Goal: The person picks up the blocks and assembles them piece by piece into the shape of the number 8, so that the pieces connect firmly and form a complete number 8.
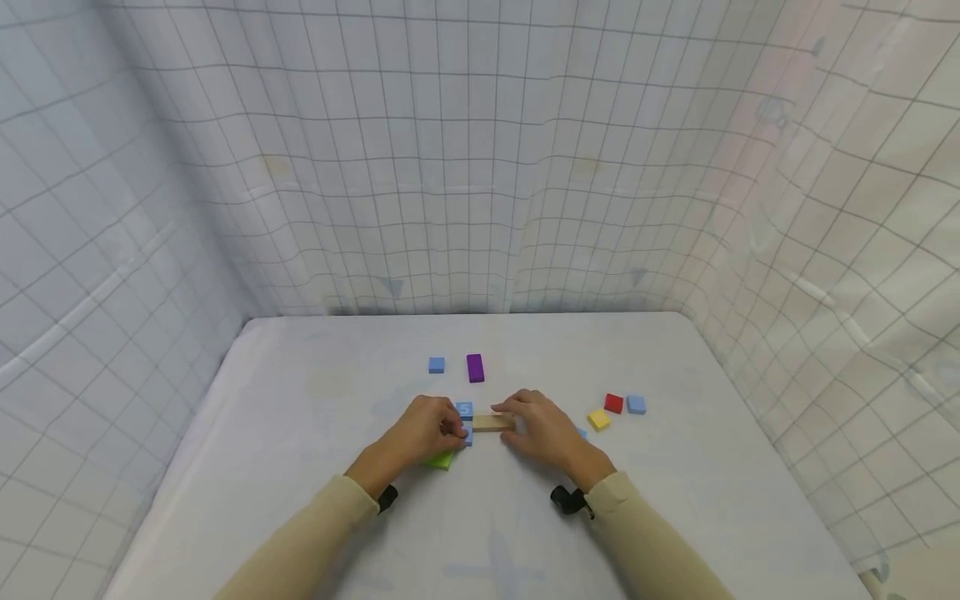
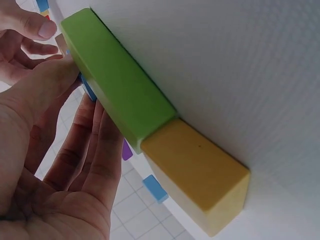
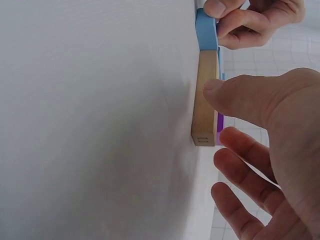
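Note:
My left hand (image 1: 422, 429) pinches a small blue block (image 3: 206, 31) between thumb and fingers, at the left end of a plain wooden block (image 1: 487, 423). Just behind it lies another blue block marked 5 (image 1: 464, 409). My right hand (image 1: 546, 432) holds the wooden block, thumb on its near face and index finger at the far side; the other fingers spread loosely. Beside the left hand a long green block (image 2: 117, 80) touches a yellow-orange block (image 2: 200, 162) end to end. The left hand hides part of this group in the head view.
Farther back lie a blue block (image 1: 437, 365) and a purple block (image 1: 476, 368). To the right are a yellow block (image 1: 599, 419), a red block (image 1: 613, 403) and a blue block (image 1: 636, 405). Another blue piece (image 1: 582, 433) peeks out by the right hand. Gridded curtains (image 1: 480, 167) enclose the white table.

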The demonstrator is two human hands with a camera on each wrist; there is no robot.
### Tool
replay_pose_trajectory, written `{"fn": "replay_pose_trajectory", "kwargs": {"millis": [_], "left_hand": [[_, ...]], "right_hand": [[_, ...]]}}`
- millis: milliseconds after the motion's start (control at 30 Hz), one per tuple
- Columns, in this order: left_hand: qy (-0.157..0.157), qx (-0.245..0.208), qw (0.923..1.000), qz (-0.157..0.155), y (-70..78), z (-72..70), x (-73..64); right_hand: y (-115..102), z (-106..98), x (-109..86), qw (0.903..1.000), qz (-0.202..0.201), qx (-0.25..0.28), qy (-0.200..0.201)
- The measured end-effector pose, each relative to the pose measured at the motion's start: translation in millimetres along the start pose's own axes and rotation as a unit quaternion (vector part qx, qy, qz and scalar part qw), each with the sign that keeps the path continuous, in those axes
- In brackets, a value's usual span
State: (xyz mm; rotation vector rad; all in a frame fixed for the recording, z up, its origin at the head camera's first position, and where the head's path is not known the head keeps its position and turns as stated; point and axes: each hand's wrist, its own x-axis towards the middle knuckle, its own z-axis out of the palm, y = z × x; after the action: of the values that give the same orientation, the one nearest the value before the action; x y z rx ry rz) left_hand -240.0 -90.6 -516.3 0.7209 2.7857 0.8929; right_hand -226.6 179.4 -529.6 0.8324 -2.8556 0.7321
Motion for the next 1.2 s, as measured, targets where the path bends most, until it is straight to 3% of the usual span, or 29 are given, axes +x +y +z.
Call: {"fn": "replay_pose_trajectory", "kwargs": {"millis": [100,200,333,400,467,567,633,700,1000,1200], "left_hand": [[-0.005,-0.006,0.9998,-0.018,0.7,0.2,-0.1],[-0.005,-0.015,0.9997,-0.016,-1.5,0.6,-0.1],[0.019,-0.034,0.9981,0.048,-18.8,9.0,3.0],[0.031,-0.037,0.9953,0.084,-35.4,18.6,7.9],[0.034,-0.041,0.9944,0.091,-37.7,20.5,7.9],[0.021,-0.043,0.9970,0.061,-26.0,13.6,3.3],[0.012,-0.043,0.9985,0.031,-9.1,3.7,-2.8],[0.006,-0.038,0.9991,0.019,-5.6,1.0,-4.3],[-0.006,-0.043,0.9990,-0.008,-6.6,-2.5,-3.5],[-0.005,-0.047,0.9988,-0.015,-6.8,-2.9,-1.3]], "right_hand": [[1,-6,-5.1,1.0000,0.003,-0.001,0.009],[3,-12,-10.7,0.9998,0.003,-0.006,0.018],[10,-19,-20.2,0.9995,0.005,-0.005,0.032],[15,-22,-25.3,0.9992,0.006,0.002,0.040],[19,-25,-29.9,0.9988,0.008,0.007,0.047],[26,-29,-37.9,0.9983,0.014,0.009,0.056],[30,-31,-43.7,0.9980,0.022,0.009,0.058],[35,-34,-49.6,0.9979,0.027,0.008,0.058],[52,-43,-70.4,0.9973,0.030,-0.017,0.065],[62,-49,-76.9,0.9967,0.002,0.018,0.079]]}}
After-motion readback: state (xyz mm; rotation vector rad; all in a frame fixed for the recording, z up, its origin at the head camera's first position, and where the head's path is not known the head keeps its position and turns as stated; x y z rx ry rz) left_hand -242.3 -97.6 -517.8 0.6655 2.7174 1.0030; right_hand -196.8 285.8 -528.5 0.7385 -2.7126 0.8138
